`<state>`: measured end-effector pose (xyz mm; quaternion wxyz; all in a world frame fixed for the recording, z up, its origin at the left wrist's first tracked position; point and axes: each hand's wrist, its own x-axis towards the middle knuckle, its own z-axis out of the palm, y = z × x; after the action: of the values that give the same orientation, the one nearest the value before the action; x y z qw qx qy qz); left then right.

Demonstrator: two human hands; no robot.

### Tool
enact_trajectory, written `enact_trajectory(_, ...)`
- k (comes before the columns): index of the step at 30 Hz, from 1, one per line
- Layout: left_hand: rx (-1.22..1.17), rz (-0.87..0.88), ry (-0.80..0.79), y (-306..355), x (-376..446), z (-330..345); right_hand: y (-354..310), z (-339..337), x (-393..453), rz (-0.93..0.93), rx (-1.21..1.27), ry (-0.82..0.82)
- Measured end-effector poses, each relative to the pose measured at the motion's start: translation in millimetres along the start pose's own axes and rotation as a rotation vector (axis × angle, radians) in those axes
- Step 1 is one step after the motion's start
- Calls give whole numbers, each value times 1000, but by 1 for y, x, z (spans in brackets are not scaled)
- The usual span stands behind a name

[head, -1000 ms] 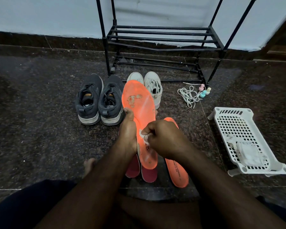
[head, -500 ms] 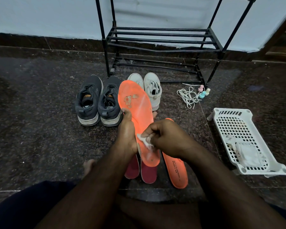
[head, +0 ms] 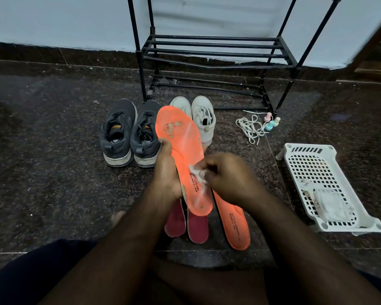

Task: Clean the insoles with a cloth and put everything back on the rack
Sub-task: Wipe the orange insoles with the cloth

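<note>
My left hand [head: 166, 172] grips the left edge of a worn orange insole [head: 180, 139] held up over the floor. My right hand [head: 227, 176] pinches a small white cloth [head: 197, 175] and presses it on the insole's middle, by the printed logo. A second orange insole [head: 237, 225] lies on the floor below my right hand. Two dark pink insoles [head: 186, 223] lie beside it, partly hidden by the held one. The black metal rack [head: 216, 51] stands against the wall behind.
Dark grey sneakers [head: 128, 133] and pale sneakers [head: 204, 116] stand in front of the rack. White laces [head: 250, 127] and small pastel bottles [head: 271, 123] lie by the rack's right leg. A white plastic basket [head: 312, 166] with a packet sits at right.
My right hand with the cloth has slid up the insole, from near the heel toward the middle. The insole has tilted slightly leftward in my left hand.
</note>
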<state>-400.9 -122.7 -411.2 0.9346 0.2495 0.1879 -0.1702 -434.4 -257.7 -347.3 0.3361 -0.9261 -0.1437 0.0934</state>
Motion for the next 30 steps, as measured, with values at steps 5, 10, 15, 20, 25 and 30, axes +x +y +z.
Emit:
enact_trajectory(5,26,6,-17,1,-3,0,2,9,3,9,-26,135)
enact_trajectory(10,75,-42,-162,-7,-15,6,5,10,8,28,-50,251)
enact_trajectory(15,9,-90,-135,-19,-15,3,6,8,7,54,-163,204)
enact_trajectory(20,63,-120,-96,-15,-10,0,-4,10,2,91,-180,62)
enact_trajectory(25,34,-95,-102,-13,-10,1,-9,5,-3,109,-40,31)
enact_trajectory(30,16,-100,-90,-13,-11,2,-7,10,2,88,-178,95)
